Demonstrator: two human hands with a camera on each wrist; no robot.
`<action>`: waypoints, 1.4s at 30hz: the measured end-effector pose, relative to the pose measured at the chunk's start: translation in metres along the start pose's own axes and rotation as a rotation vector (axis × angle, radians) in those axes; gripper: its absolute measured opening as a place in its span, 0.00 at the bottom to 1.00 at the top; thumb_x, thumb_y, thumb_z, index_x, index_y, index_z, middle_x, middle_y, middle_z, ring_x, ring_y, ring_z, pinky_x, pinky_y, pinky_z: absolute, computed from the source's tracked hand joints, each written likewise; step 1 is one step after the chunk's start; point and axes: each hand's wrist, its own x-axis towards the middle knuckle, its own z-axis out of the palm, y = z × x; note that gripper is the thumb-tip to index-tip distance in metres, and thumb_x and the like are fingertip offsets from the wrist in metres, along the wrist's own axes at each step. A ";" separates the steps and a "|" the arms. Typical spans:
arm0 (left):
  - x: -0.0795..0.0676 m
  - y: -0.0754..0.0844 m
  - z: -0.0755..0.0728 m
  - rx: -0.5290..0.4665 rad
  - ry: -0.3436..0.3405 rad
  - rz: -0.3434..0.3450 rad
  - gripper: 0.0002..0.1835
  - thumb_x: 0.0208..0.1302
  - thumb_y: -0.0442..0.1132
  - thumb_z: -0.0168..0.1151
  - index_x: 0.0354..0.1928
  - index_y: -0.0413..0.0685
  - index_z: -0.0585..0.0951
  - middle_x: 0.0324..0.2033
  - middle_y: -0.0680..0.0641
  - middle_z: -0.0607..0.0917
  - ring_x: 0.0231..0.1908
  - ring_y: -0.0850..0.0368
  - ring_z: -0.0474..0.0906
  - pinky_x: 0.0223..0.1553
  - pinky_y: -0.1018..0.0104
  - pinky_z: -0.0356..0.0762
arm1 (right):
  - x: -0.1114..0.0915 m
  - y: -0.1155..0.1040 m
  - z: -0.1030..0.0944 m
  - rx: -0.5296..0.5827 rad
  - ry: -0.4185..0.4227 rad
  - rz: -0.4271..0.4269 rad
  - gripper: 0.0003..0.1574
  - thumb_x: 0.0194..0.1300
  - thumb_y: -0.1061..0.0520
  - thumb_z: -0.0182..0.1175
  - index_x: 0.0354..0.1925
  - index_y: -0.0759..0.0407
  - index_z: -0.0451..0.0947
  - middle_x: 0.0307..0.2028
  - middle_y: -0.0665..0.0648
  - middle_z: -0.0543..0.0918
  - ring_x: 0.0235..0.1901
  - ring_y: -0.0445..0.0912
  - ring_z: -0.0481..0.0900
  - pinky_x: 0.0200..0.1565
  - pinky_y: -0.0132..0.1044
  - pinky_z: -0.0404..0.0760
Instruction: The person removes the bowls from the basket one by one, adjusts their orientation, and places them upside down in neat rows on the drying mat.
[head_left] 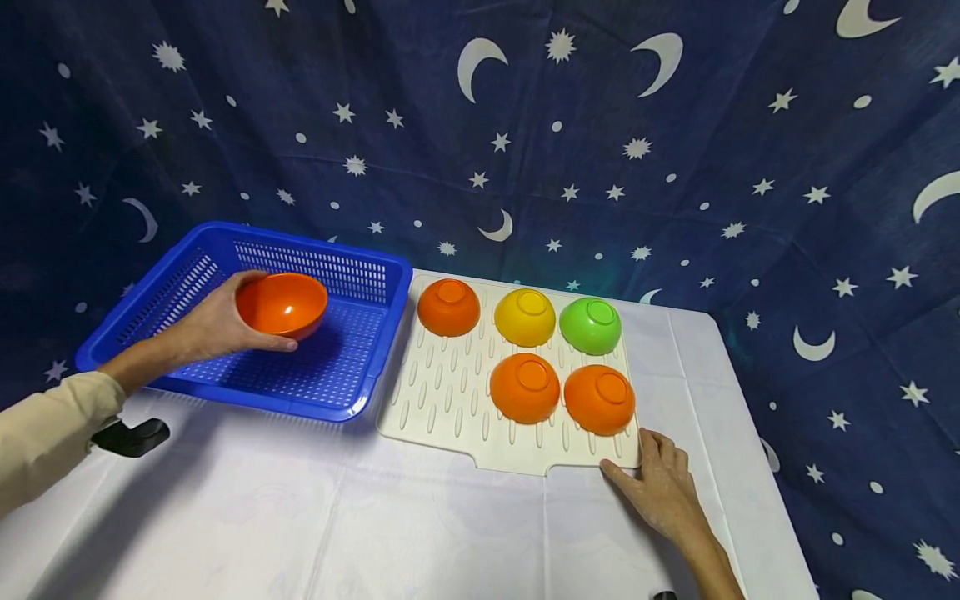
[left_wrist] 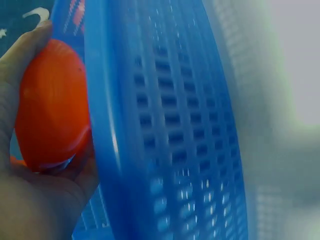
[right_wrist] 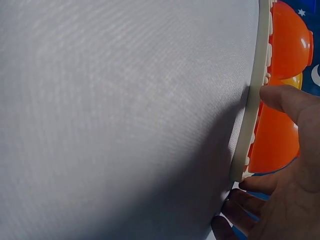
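Note:
My left hand (head_left: 217, 321) holds an orange bowl (head_left: 288, 312) over the blue basket (head_left: 300, 404), thumb at the near side and fingers at the far side. The bowl's hollow faces up toward the head camera. In the left wrist view the orange bowl (left_wrist: 52, 107) shows between thumb and fingers, partly behind the basket wall (left_wrist: 170, 110). My right hand (head_left: 663, 483) touches the near right corner of a white draining board (head_left: 442, 408), its thumb against the front edge and fingers by the right side. Upside down on the board are several bowls: orange (head_left: 525, 390), yellow (head_left: 525, 318) and green (head_left: 591, 327).
The basket stands left of the board, close against its left edge. Both rest on a white-covered table (head_left: 420, 533). A dark blue curtain (head_left: 420, 108) with moons and stars hangs behind and to the right. A black strap piece (head_left: 131, 437) juts from the left wrist.

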 end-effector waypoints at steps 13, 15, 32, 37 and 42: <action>-0.021 0.037 0.027 -0.081 0.098 0.001 0.59 0.55 0.44 0.79 0.78 0.34 0.48 0.67 0.26 0.62 0.61 0.25 0.64 0.58 0.30 0.68 | -0.002 -0.003 0.001 0.034 0.014 0.012 0.57 0.66 0.35 0.64 0.70 0.75 0.56 0.65 0.75 0.59 0.63 0.71 0.54 0.60 0.68 0.56; -0.026 0.044 0.032 -0.080 0.116 0.023 0.60 0.54 0.42 0.80 0.78 0.34 0.49 0.66 0.26 0.63 0.60 0.25 0.65 0.57 0.29 0.69 | -0.002 -0.003 0.001 0.038 0.017 0.020 0.58 0.66 0.35 0.65 0.69 0.77 0.55 0.65 0.76 0.58 0.63 0.71 0.54 0.60 0.68 0.56; -0.067 0.090 0.082 -0.186 0.142 0.102 0.64 0.42 0.46 0.87 0.76 0.38 0.55 0.64 0.34 0.68 0.58 0.33 0.70 0.54 0.34 0.75 | -0.005 -0.011 0.011 0.060 0.183 -0.024 0.62 0.59 0.45 0.73 0.69 0.79 0.48 0.64 0.79 0.53 0.61 0.72 0.52 0.55 0.69 0.55; -0.075 0.092 0.093 -0.196 0.122 0.098 0.64 0.41 0.47 0.87 0.76 0.40 0.55 0.64 0.35 0.68 0.58 0.34 0.71 0.53 0.35 0.76 | -0.009 -0.025 0.012 0.065 0.328 -0.138 0.59 0.56 0.52 0.74 0.70 0.75 0.51 0.66 0.76 0.53 0.61 0.70 0.52 0.51 0.66 0.54; -0.080 0.093 0.105 -0.213 0.112 0.109 0.64 0.40 0.47 0.88 0.75 0.42 0.56 0.64 0.37 0.69 0.57 0.35 0.72 0.52 0.36 0.77 | -0.014 -0.051 0.012 0.119 0.370 -0.276 0.46 0.59 0.56 0.73 0.67 0.70 0.61 0.67 0.72 0.57 0.61 0.66 0.56 0.52 0.63 0.51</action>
